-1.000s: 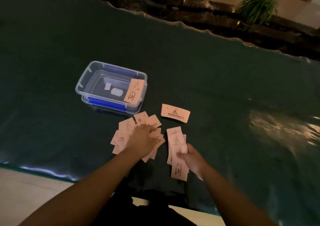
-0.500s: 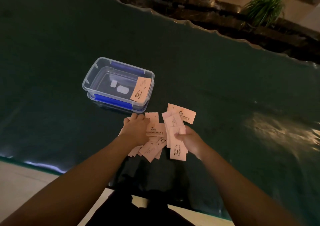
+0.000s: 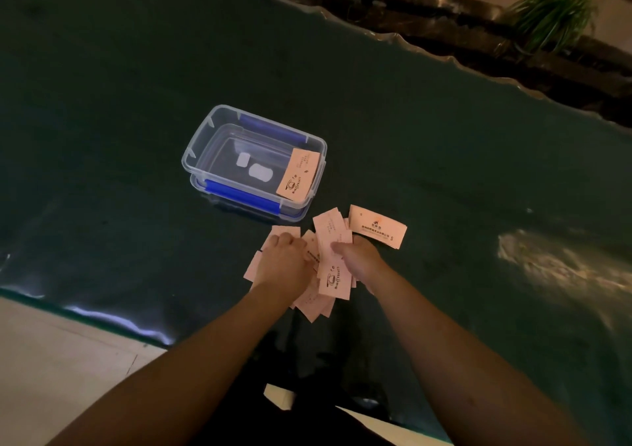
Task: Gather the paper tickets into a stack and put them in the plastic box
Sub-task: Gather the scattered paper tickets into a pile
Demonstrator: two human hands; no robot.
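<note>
Several pale pink paper tickets [image 3: 316,300] lie fanned on the dark green table, partly under my hands. My left hand [image 3: 284,261] rests curled on the left part of the pile. My right hand [image 3: 359,261] grips a small bunch of tickets [image 3: 333,257], held tilted above the pile. One ticket [image 3: 378,226] lies alone just right of the hands. The clear plastic box [image 3: 201,141] with blue clips stands open behind the pile, and one ticket [image 3: 298,176] leans on its right inner wall.
The dark green table [image 3: 444,137] has a wavy far edge with planters [image 3: 554,11] beyond it. Its near edge [image 3: 102,315] runs left of my arms over a pale floor. A bright glare patch [image 3: 561,264] lies on the right.
My hands have come together and moved toward the box. The right hand's bunch of tickets has shifted left onto the pile under the left hand, closing the gap between the two groups.
</note>
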